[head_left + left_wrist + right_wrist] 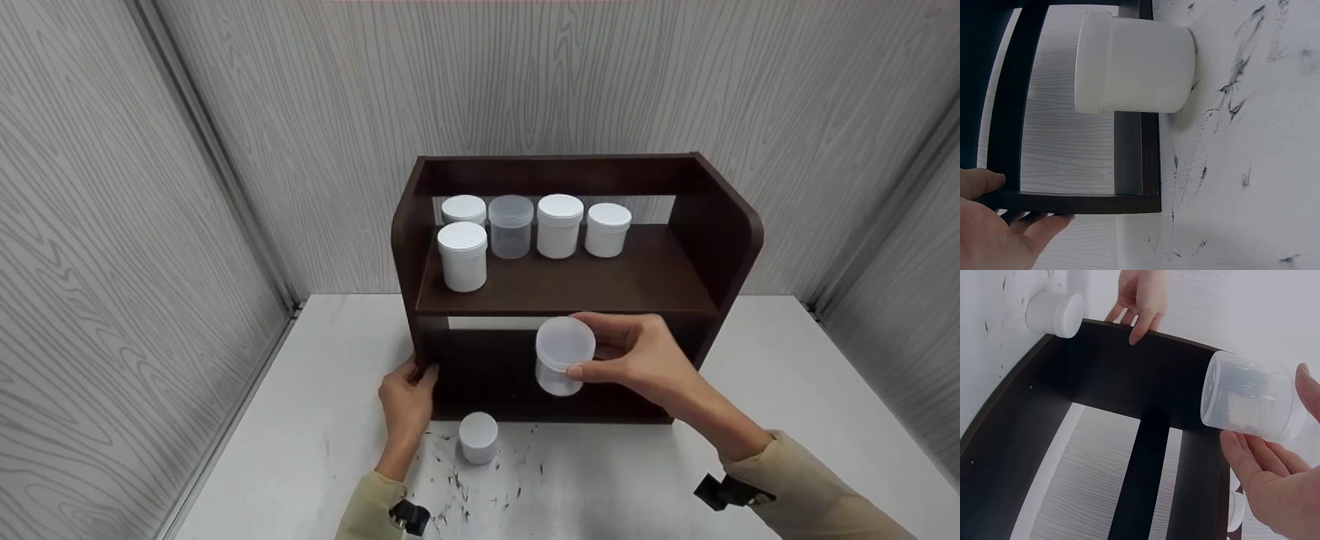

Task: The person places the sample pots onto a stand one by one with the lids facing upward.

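My right hand (pixel 637 356) holds a translucent plastic jar (pixel 559 379) between thumb and fingers, in front of the lower opening of a dark brown two-tier shelf (pixel 585 289). In the right wrist view the clear jar (pixel 1241 396) looks empty, its lid end toward the thumb. My left hand (pixel 409 397) grips the shelf's left side panel, thumb on the inner face and fingers outside, as the left wrist view shows with the hand (pixel 999 230) at the panel edge. A small white lidded jar (pixel 478 439) stands on the table just before the shelf.
On the upper tier stand several white jars (pixel 463 262) and one translucent jar (pixel 511 232), grouped left to centre. Dark scuff marks (pixel 457 487) streak the white table (pixel 322 420). Wood-patterned grey panels (pixel 300 112) enclose the back and sides.
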A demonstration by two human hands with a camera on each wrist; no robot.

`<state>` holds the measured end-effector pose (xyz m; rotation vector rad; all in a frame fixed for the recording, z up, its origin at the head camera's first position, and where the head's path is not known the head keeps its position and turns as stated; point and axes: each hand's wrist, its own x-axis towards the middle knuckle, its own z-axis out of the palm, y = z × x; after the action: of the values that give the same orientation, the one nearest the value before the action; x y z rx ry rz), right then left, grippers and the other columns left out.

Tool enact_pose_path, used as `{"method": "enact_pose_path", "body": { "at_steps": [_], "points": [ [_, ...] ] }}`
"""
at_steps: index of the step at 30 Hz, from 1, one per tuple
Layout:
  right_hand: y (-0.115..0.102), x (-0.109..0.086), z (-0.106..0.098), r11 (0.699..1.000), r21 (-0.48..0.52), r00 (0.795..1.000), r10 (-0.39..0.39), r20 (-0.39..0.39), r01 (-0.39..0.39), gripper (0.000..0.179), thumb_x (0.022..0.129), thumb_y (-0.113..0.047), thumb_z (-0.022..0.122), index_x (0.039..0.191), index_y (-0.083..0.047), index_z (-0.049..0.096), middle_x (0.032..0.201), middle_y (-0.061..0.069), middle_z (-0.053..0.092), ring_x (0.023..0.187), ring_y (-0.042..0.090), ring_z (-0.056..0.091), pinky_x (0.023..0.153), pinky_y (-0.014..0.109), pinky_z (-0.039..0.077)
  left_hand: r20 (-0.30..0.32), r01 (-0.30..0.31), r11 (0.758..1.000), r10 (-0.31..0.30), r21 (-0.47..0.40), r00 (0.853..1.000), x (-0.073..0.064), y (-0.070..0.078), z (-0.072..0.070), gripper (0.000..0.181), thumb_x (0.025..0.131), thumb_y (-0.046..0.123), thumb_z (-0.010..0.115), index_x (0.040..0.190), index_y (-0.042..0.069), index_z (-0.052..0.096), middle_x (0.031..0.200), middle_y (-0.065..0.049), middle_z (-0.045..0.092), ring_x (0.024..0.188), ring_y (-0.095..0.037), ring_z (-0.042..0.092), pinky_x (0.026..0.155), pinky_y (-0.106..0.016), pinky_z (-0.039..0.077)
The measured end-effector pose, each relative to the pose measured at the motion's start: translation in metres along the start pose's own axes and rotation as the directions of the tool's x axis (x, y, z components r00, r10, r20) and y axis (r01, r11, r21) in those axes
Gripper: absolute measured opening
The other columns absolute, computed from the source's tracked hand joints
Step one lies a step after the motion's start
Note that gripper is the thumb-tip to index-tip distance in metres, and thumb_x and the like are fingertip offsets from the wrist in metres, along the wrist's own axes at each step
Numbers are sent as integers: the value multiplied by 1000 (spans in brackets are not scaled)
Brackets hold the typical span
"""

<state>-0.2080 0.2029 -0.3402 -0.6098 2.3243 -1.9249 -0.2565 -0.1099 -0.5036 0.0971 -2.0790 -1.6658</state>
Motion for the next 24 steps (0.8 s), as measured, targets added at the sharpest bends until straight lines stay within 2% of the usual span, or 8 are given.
{"method": "enact_pose_path", "body": {
  "at_steps": [9,16,24],
  "points": [
    [-10,9,-3,1000,-25,1000,-4,-31,3,64,75,-4,95,133,2,70,121,16,75,107,31,74,88,37,61,14,-13,1000,13,4,1000,-1,0,-2,29,99,5,71,126,-7,73,120,-22,74,109,-32,72,92,-47,58],
    [-17,18,-3,999,-43,999,-11,-47,9,62,74,-6,96,132,-1,72,121,13,75,111,29,73,89,38,61,8,5,1000,-5,13,1000,-2,0,-2,29,99,6,71,124,-6,73,120,-20,74,108,-32,72,92,-46,58],
    [-24,29,-3,998,-55,997,-18,-74,14,63,74,-6,96,132,-1,72,118,13,76,106,28,75,87,36,61,-3,6,1000,-6,18,1000,0,0,-1,27,97,6,73,122,-6,75,119,-21,74,108,-32,73,92,-47,58]
  ]
}}
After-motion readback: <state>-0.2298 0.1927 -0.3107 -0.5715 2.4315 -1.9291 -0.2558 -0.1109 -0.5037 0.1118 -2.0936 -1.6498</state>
